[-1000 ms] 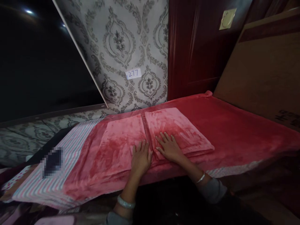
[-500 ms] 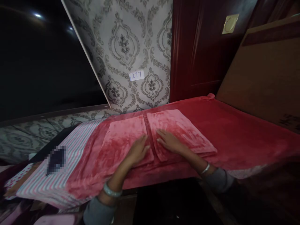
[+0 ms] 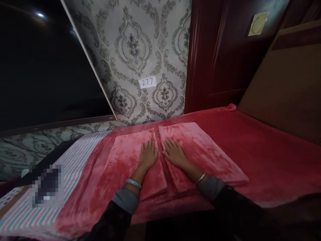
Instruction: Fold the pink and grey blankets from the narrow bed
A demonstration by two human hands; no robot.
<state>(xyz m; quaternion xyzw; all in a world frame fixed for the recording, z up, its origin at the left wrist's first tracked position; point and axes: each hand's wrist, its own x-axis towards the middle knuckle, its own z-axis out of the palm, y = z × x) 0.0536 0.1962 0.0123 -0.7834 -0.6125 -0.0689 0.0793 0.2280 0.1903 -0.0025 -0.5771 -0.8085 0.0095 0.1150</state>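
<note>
The left hand and right hand lay flat, fingers straight, on pink folds whose edges stood just apart between the thumbs; red blanket spread rightward.

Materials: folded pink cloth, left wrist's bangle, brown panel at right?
Folded pink cloth: probably plush fleece, soft; patchy light-dark nap.
Bangle: maybe stone or glass, smooth; pale, mottled look.
Brown panel: likely cardboard, matte; darker tape-like strip near top.
</note>
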